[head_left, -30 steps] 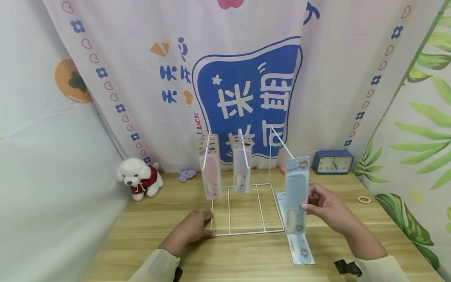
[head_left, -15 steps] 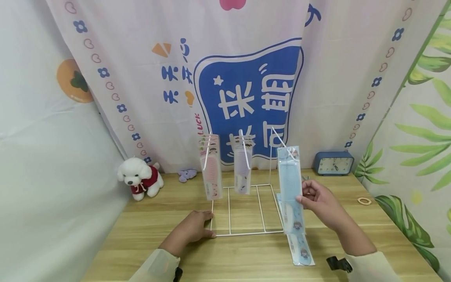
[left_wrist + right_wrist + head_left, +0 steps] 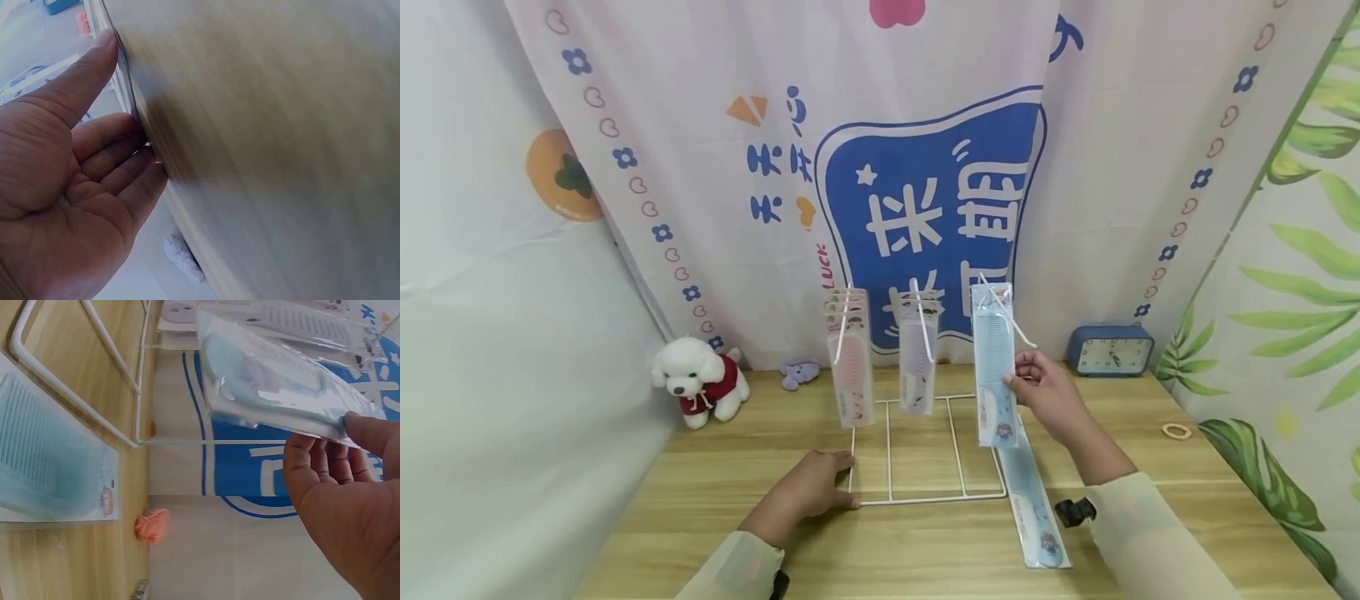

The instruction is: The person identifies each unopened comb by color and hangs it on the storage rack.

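In the head view, my right hand (image 3: 1043, 390) pinches the edge of a light blue comb (image 3: 996, 367) in clear packaging. The white rack's right hook (image 3: 1018, 325) seems to pass through the pack's top. The right wrist view shows thumb and fingertips on the plastic wrap (image 3: 275, 381). A second packaged blue comb (image 3: 1032, 500) lies on the table beside the rack. My left hand (image 3: 816, 483) rests its thumb and fingertips against the near left corner of the wire rack (image 3: 925, 500). Packaged pink combs (image 3: 852, 375) and purple combs (image 3: 916, 367) hang on the other hooks.
On the wooden table (image 3: 745, 533), a white plush dog (image 3: 696, 379) and a small purple toy (image 3: 799, 373) sit at the left back. A blue clock (image 3: 1111, 350) stands at the right back, with a wooden ring (image 3: 1176, 431) nearer. A printed curtain hangs behind.
My right hand has moved the blue comb pack left and back along the right hook, from its tip toward the rear. My left hand has stayed at the rack's corner.
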`<act>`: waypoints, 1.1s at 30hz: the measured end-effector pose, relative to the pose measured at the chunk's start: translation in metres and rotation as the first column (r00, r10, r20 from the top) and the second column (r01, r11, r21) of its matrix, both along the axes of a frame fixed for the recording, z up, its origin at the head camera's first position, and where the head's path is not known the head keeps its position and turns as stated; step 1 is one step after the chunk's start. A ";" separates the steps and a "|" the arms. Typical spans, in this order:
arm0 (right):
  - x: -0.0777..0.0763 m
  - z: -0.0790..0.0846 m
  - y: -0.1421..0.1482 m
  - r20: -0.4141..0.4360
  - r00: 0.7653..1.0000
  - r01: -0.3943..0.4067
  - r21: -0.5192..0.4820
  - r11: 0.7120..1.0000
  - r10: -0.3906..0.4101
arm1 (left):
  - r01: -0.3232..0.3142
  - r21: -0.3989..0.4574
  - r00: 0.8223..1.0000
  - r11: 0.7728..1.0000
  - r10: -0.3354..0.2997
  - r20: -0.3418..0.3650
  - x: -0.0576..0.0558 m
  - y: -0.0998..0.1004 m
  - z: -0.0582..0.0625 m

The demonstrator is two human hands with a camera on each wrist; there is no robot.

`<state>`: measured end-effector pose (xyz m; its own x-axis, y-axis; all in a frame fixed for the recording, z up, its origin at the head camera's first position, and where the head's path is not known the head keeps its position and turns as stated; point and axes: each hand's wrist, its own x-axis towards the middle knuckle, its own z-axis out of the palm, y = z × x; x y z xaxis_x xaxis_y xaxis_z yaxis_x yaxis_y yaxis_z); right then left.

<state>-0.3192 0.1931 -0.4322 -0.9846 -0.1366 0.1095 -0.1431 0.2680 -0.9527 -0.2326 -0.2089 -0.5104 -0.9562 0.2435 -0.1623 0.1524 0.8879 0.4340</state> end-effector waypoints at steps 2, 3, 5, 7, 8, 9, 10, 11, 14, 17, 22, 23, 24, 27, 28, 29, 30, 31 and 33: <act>-0.008 -0.004 0.000 0.020 1.000 0.003 0.001 1.000 -0.003 | -0.006 -0.002 1.000 1.000 0.006 0.005 0.000 0.001 0.000; -0.013 -0.006 0.000 0.031 1.000 0.001 -0.003 1.000 -0.001 | -0.008 -0.002 1.000 1.000 0.008 0.006 0.000 0.002 0.001; -0.021 -0.009 0.000 0.047 0.999 -0.011 -0.011 1.000 0.012 | -0.011 -0.004 1.000 1.000 0.011 0.005 0.001 0.002 0.001; -0.029 -0.012 -0.001 0.058 0.998 -0.018 -0.017 1.000 0.019 | -0.010 -0.005 1.000 1.000 0.010 0.003 0.001 0.002 0.001; -0.033 -0.013 -0.002 0.060 0.998 -0.023 -0.010 1.000 0.023 | -0.010 -0.004 1.000 1.000 0.010 0.003 0.001 0.002 0.001; -0.036 -0.014 -0.002 0.062 0.998 -0.028 0.000 1.000 0.027 | -0.009 -0.004 1.000 1.000 0.009 0.003 0.001 0.002 0.000; -0.039 -0.014 -0.002 0.063 0.998 -0.032 0.019 0.999 0.031 | -0.008 -0.006 1.000 1.000 0.008 0.004 0.001 0.002 0.000; -0.042 -0.015 -0.003 0.064 0.998 -0.033 0.043 0.999 0.030 | -0.008 -0.006 1.000 1.000 0.008 0.003 0.001 0.002 0.000; -0.049 -0.013 -0.006 0.056 0.998 -0.034 0.099 0.995 0.028 | -0.007 -0.004 1.000 1.000 0.007 0.000 0.002 0.002 -0.001; -0.055 -0.011 -0.009 0.048 0.999 -0.023 0.122 0.992 0.017 | -0.010 -0.002 1.000 1.000 0.010 -0.003 0.002 0.002 0.000; -0.059 -0.009 -0.010 0.059 0.998 -0.016 0.129 0.991 0.009 | -0.005 -0.008 1.000 1.000 0.005 0.000 0.001 0.003 0.000; -0.059 -0.010 -0.010 0.067 0.998 -0.014 0.130 0.991 0.006 | -0.004 -0.009 1.000 1.000 0.004 0.001 0.002 0.003 0.000; -0.060 -0.010 -0.010 0.075 0.997 -0.013 0.131 0.991 0.003 | -0.003 -0.010 1.000 1.000 0.003 0.001 0.002 0.003 0.000; -0.060 -0.011 -0.010 0.099 0.995 -0.007 0.129 0.992 -0.005 | -0.003 -0.013 1.000 1.000 0.003 0.000 0.002 0.003 0.001; -0.061 -0.011 -0.009 0.099 0.995 -0.006 0.134 0.991 -0.007 | -0.005 -0.015 1.000 1.000 0.005 0.000 0.002 0.003 0.001; -0.061 -0.012 -0.009 0.097 0.995 -0.006 0.132 0.991 -0.007 | -0.007 -0.017 1.000 1.000 0.007 0.001 0.002 0.003 0.001; -0.062 -0.012 -0.009 0.090 0.996 -0.008 0.130 0.992 -0.004 | -0.009 -0.018 1.000 1.000 0.009 0.000 0.001 0.003 0.001; -0.062 -0.012 -0.008 0.077 0.997 -0.008 0.132 0.991 -0.002 | -0.011 -0.019 1.000 1.000 0.011 0.000 0.001 0.003 0.001; -0.061 -0.014 -0.006 0.043 0.999 -0.004 0.147 0.989 -0.003 | -0.012 -0.016 1.000 1.000 0.012 -0.003 0.001 0.003 0.001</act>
<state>-0.3801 0.1874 -0.4465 -0.9878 -0.1486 0.0459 -0.1032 0.4057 -0.9082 -0.2315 -0.2055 -0.5095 -0.9594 0.2299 -0.1632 0.1434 0.8963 0.4196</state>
